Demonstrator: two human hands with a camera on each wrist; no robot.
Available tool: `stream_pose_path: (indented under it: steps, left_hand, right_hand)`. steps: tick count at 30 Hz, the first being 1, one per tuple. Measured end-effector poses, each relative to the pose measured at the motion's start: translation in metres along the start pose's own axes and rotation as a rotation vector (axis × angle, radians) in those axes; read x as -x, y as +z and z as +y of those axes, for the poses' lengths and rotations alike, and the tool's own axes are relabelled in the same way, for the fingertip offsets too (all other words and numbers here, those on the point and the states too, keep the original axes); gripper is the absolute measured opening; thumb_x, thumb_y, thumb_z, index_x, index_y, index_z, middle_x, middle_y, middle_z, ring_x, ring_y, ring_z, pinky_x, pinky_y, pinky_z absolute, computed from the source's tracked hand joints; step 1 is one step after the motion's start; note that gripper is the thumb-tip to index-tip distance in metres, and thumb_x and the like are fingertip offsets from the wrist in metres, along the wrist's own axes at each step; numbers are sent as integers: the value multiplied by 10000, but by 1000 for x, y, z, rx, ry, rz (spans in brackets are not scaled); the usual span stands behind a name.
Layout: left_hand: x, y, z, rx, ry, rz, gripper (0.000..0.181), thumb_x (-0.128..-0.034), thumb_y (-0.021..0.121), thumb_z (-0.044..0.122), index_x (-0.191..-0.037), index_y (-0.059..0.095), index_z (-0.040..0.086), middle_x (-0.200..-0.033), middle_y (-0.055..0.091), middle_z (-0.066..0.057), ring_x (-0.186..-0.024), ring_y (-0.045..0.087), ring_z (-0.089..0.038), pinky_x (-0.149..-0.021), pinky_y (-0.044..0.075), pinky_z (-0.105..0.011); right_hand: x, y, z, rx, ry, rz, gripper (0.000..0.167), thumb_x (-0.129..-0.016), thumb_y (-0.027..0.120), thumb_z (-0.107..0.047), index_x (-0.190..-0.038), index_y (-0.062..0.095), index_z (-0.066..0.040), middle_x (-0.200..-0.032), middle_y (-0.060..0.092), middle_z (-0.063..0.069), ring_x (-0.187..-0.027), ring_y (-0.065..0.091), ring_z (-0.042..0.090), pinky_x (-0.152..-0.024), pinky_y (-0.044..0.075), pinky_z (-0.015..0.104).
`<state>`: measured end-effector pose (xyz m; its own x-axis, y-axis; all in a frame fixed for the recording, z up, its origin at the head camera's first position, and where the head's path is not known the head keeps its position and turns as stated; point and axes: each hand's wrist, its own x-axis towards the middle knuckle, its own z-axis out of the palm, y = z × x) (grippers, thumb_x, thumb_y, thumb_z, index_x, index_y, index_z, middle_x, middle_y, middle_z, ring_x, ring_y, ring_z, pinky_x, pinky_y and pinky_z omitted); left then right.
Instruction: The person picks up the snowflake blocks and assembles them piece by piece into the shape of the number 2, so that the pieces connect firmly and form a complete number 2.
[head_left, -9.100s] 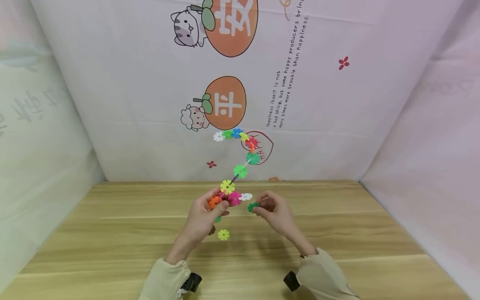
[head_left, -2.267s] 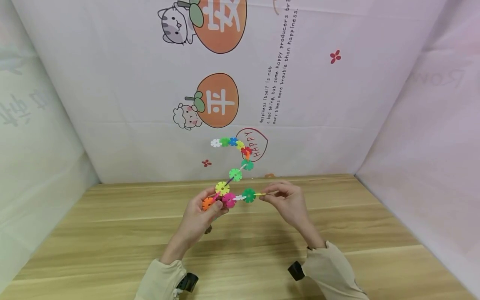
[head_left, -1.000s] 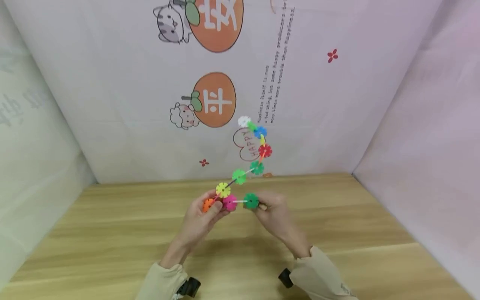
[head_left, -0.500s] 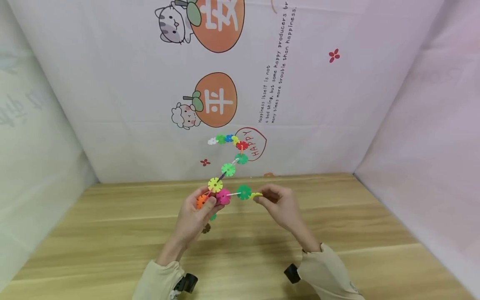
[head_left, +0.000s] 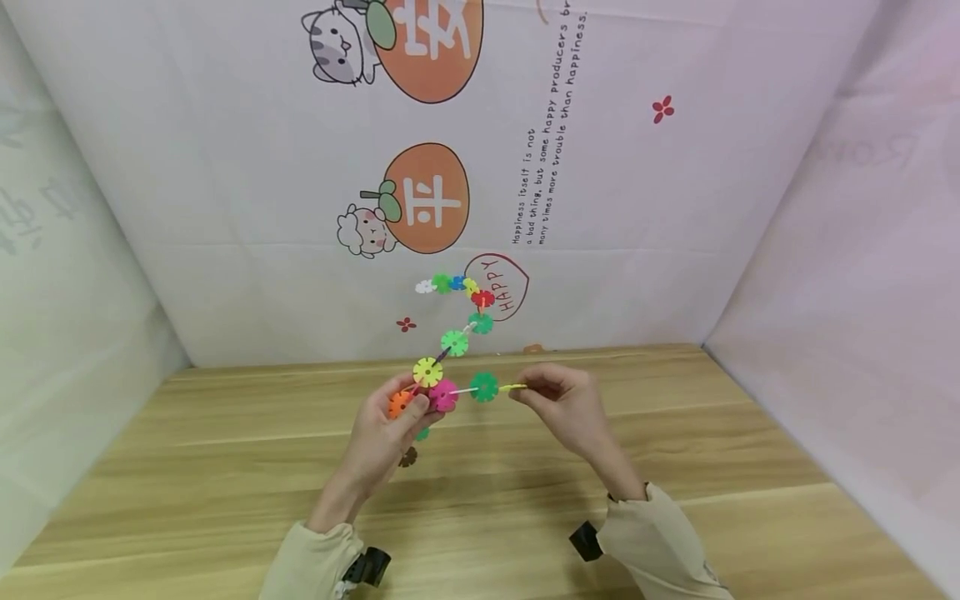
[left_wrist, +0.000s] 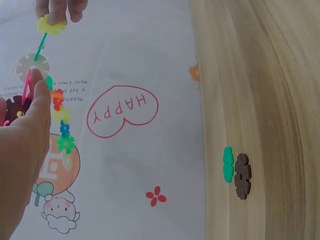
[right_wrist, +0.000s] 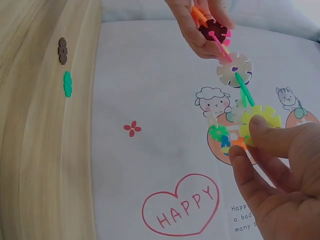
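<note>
A long chain of colourful snowflake discs hangs in the air above the table. My left hand [head_left: 378, 429] grips it near the orange disc [head_left: 401, 404] and the pink disc [head_left: 443, 395]; a dark brown disc [right_wrist: 215, 31] shows by its fingers. From the pink disc a white disc [right_wrist: 235, 70] leads to a green disc [head_left: 484, 387]. My right hand [head_left: 570, 408] pinches a yellow disc [right_wrist: 261, 122] between thumb and fingers, its edge meeting the green disc. The chain's other end curves up and back to a white disc [head_left: 425, 287].
On the wooden table [head_left: 480, 533] a loose brown disc [left_wrist: 243, 176] and a loose green disc [left_wrist: 228, 164] lie close together, beyond the left hand. A printed white cloth [head_left: 600, 208] stands behind the table and along both sides.
Earlier the green disc was in my right hand and the yellow one on the table. Now green joins the chain's white disc, with yellow at its edge. The chain tilted and swung back.
</note>
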<state>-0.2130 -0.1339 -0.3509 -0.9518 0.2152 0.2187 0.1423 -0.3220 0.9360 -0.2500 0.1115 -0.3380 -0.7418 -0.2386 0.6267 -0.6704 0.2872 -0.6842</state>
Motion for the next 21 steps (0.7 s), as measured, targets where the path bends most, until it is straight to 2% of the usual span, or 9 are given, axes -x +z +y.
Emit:
stream_pose_path:
  steps: [7,11,21]
  left_hand:
    - [1,0,-1,-24,-8,-32,432,-993,444,-35,-1401,316,-96,-1398,374,-289,-1212,528,-295,-963,452,-323]
    - [1,0,-1,-38,-13,-30,432,-989,444,-46,-1397,315,-101,-1394,376,-292,-1190,545,-285,-961,453,-318]
    - [1,0,-1,-50,-8,-34,425,-989,444,-45,-1394,327,-98,-1396,381,-289,-1200,538,-301,-957,457,-324]
  right_hand:
    - [0,1,1,85,-110,25,135,-747,755,96,-830,724,-6,-787,711,119,-680,688,181,-620,562,261]
    - [0,1,0,117,-157,37,149,-727,769,97,-811,731,-21,-786,713,99,-677,690,195,-627,562,253]
    - [-1,2,-1,130,-169,46,150,-714,778,98,-800,731,-16,-776,714,94,-667,689,202,-619,564,265]
